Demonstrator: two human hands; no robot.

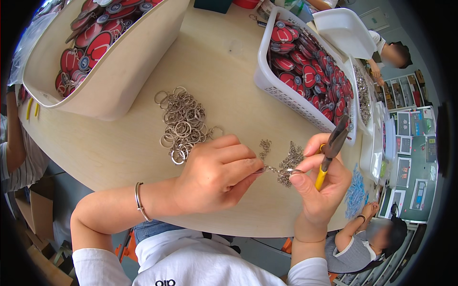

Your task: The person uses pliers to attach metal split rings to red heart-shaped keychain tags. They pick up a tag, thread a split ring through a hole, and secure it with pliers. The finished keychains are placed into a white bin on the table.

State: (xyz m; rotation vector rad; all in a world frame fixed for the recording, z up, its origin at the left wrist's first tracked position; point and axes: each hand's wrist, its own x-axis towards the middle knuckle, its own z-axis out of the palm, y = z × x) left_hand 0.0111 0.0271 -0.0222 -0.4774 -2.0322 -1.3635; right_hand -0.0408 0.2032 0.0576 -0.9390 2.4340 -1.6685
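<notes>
Between my hands stretches a key ring (295, 170) with a short chain (272, 168). My left hand (214, 174) is closed, pinching the chain's far end with thumb and fingers; a sliver of something dark shows at the fingertips. My right hand (330, 190) pinches the ring between thumb and forefinger. Tucked in that same hand are yellow-handled pliers (336, 141), their dark jaws pointing up and away. Just beyond my fingers lie a heap of small metal fittings (292, 156) and a smaller cluster (265, 147). A pile of silver split rings (183, 125) sits beyond my left hand.
A cream bin (138, 71) of red tags stands at far left, a perforated white basket (291, 106) of similar tags at far right. Near the right edge lie blue strips (355, 193) beside a seated person (355, 248). Other people sit left and far right.
</notes>
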